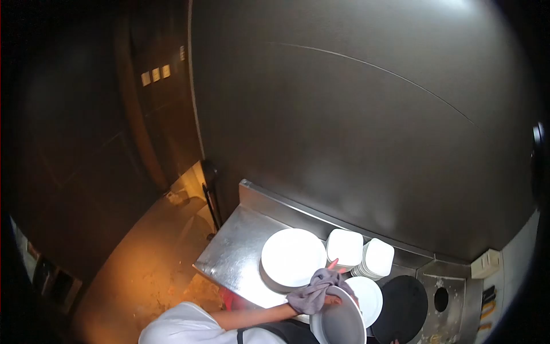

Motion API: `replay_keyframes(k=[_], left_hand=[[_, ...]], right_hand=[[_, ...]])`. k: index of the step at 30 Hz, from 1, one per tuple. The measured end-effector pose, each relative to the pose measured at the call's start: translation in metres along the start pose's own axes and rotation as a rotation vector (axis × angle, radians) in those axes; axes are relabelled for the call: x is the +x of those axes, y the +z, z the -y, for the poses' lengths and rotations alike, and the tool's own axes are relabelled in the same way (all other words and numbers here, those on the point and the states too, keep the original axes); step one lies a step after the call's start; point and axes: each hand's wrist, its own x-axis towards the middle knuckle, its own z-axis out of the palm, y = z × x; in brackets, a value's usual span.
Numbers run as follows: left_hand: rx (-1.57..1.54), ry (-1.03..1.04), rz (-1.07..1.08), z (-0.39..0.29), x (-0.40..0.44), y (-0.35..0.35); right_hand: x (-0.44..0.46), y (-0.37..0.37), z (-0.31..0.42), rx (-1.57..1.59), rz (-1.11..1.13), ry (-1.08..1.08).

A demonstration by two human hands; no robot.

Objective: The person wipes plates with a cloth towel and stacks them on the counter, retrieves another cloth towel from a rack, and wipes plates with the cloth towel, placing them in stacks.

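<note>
My left hand (333, 300) is closed around a bunched grey cloth (318, 291), pressed against the rim of a deep white bowl (339, 322). The bowl is tilted, its inside facing me, and the bottom edge of the view cuts it off. Of my right hand (395, 342) only a sliver of skin shows at the bottom edge; its fingers and grip are hidden. Just beyond the cloth stands a large stack of round white plates (293, 256). A round white plate (366, 299) lies right of the bowl, beside a black round tray (403, 309).
Two stacks of square white dishes, one left (345, 246) and one right (378, 256), stand along the steel counter's (232, 243) back edge. Farther right is a steel basin (454, 284) with a dark round hole. A dark wall (366, 132) rises behind the counter.
</note>
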Motion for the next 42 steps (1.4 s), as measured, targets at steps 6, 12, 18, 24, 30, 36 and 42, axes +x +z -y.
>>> replay_keyframes(k=[6, 12, 18, 24, 30, 36, 42], left_hand=[[-0.430, -0.445, -0.059, -0.017, -0.016, 0.005], [-0.362, -0.176, 0.030, -0.049, 0.011, -0.028], [-0.227, -0.343, -0.179, 0.009, 0.015, -0.031], [-0.156, -0.532, -0.333, 0.071, 0.004, -0.077], [-0.225, -0.570, -0.089, 0.085, 0.006, -0.065], [-0.302, -0.488, 0.239, 0.081, 0.024, -0.055], [-0.512, -0.553, 0.403, 0.046, 0.055, -0.039]], right_hand=[[0.032, 0.036, 0.002, -0.283, 0.225, 0.085], [-0.024, 0.018, 0.023, -0.292, 0.478, 0.016], [0.016, -0.052, 0.142, 0.094, 0.671, 0.159], [0.086, -0.089, 0.278, 0.795, 0.500, 0.255], [0.126, -0.052, 0.347, 0.860, -0.371, 0.318], [0.186, -0.125, 0.337, 1.562, -0.257, 0.087], [0.242, -0.071, 0.369, 1.636, -0.097, -0.096]])
